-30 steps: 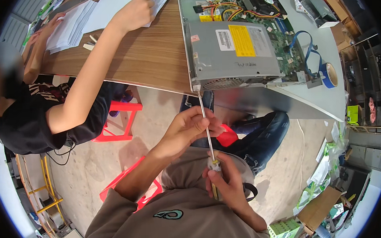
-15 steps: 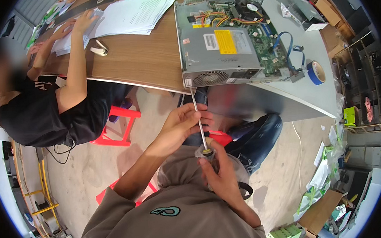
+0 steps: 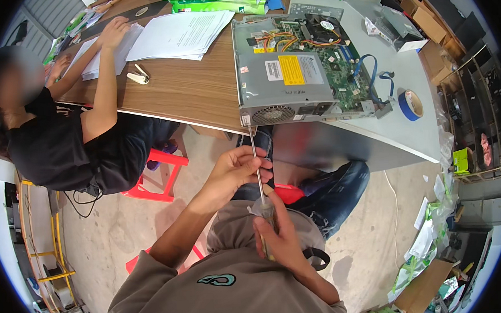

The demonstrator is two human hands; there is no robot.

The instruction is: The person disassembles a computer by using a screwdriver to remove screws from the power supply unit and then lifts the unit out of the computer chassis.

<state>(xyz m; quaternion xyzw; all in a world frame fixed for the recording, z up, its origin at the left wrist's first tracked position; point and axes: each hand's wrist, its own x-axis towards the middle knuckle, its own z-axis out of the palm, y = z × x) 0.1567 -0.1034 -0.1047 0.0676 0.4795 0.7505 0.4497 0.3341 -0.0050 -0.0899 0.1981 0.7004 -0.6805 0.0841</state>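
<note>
A long screwdriver [image 3: 254, 141] runs from my lap up to the near left corner of an opened computer case [image 3: 254, 79]. Its tip is at that corner, beside the fan grille; whether it sits in a screw is too small to tell. My left hand [image 3: 232, 173] pinches the metal shaft about midway. Lower down, my right hand [image 3: 284, 240] is closed round the translucent handle, its fingers hiding part of it. The case lies with its inside facing up, showing a grey power supply [image 3: 253, 67], a green circuit board [image 3: 345, 64] and a fan [image 3: 323, 27].
A blue cable [image 3: 364, 63] hangs off the case's right side, near a roll of blue tape [image 3: 411, 105]. Left on the table are a small white tool [image 3: 137, 78] and paper stacks [image 3: 177, 35]. A person [image 3: 60, 145] sits there on a red stool [image 3: 168, 176], hands on the papers.
My right hand has shifted down and slightly left on the handle, exposing more of it. The screwdriver stands a little more upright, its tip still at the corner. My view has shifted slightly.
</note>
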